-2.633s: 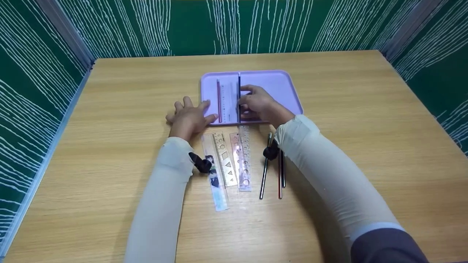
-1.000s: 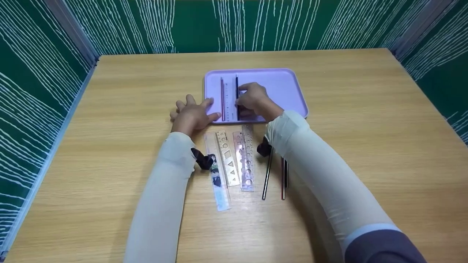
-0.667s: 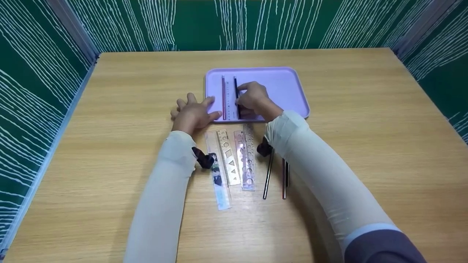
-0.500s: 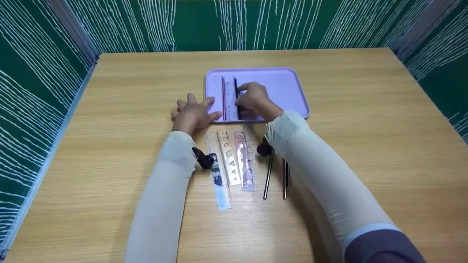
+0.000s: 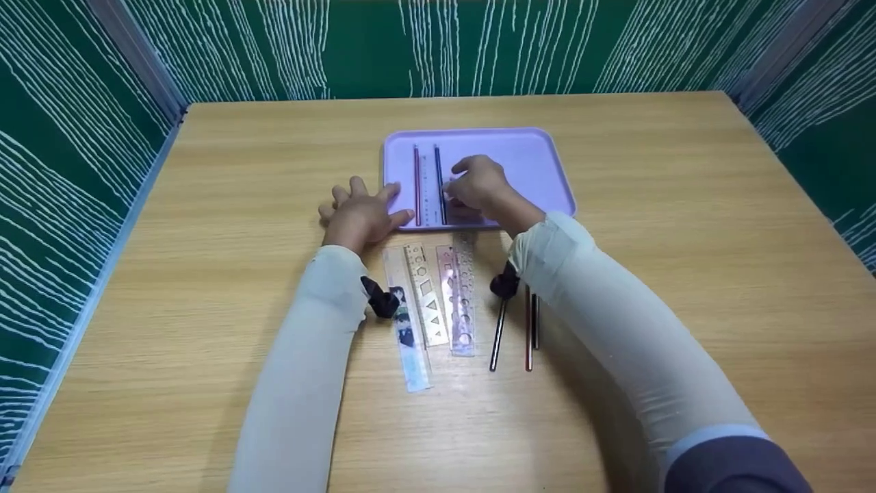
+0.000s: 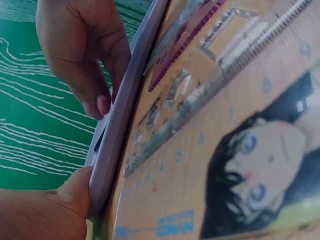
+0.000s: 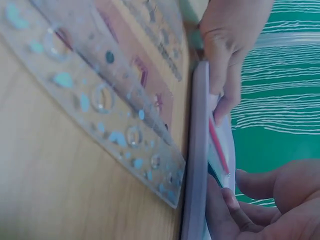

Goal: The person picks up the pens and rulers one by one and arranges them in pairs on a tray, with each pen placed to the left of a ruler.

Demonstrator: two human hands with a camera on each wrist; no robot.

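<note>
On the purple tray (image 5: pixel 530 154) a red pencil (image 5: pixel 417 181), a clear ruler (image 5: pixel 427 188) and a dark pencil (image 5: pixel 439 174) lie side by side. My left hand (image 5: pixel 357 218) is spread at the tray's left edge, thumb and forefinger over the rim. Just right of the dark pencil is my right hand (image 5: pixel 482 186), its thumb and fingers parted with nothing between them. The right wrist view shows the same parted fingers of the right hand (image 7: pixel 265 200) low over the tray, near the red pencil (image 7: pixel 219 147).
In front of the tray lie a ruler with a cartoon print (image 5: pixel 409 342), a stencil ruler (image 5: pixel 428 298), a pinkish ruler (image 5: pixel 446 267) and a dotted clear ruler (image 5: pixel 464 308). Several pencils, among them a red one (image 5: pixel 528 335), lie to their right, partly under my right forearm.
My right hand has set the dark pencil down beside the ruler in the tray, let go of it and drawn slightly right. The left hand has stayed at the tray's edge.
</note>
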